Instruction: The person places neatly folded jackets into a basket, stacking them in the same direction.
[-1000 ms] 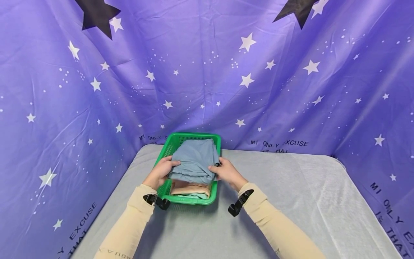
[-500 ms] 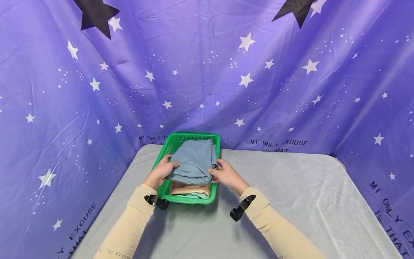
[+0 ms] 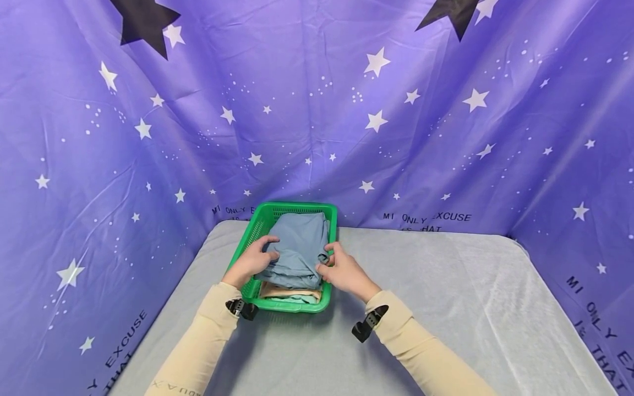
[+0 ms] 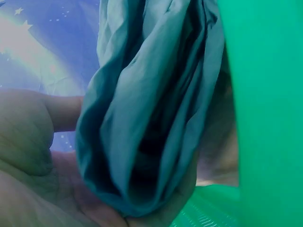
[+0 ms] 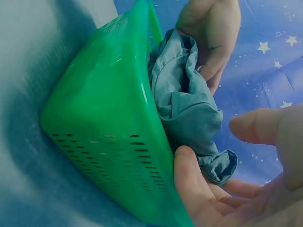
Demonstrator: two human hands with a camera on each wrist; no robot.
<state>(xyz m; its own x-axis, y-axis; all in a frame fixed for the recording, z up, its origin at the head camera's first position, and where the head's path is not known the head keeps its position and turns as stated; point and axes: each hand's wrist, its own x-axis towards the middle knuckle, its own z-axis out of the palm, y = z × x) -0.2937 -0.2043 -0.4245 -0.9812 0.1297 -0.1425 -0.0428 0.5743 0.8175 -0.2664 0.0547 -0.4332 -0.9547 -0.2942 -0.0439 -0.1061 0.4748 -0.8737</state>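
A folded blue-grey garment (image 3: 299, 239) lies in the green basket (image 3: 324, 300), on top of peach and mint folded cloths (image 3: 292, 290). My left hand (image 3: 253, 258) is at the garment's left edge, thumb and fingers spread over it. In the left wrist view, fingers lie beneath the folded layers of the garment (image 4: 147, 118). My right hand (image 3: 344, 268) is at the near right corner, thumb and forefinger apart. The right wrist view shows its thumb clear of the cloth (image 5: 189, 118) and its fingers by the basket rim.
The basket stands on a grey cloth-covered table (image 3: 421, 308), near its back left side. Purple star-printed curtains (image 3: 307, 110) hang behind and on both sides. A black wrist camera (image 3: 242, 309) is strapped to the left sleeve, and another camera (image 3: 364, 330) to the right.
The garment has settled lower in the basket, its near edge closer to the front rim. Both hands have loosened their grip; the left fingers have spread and slid inward over the cloth.
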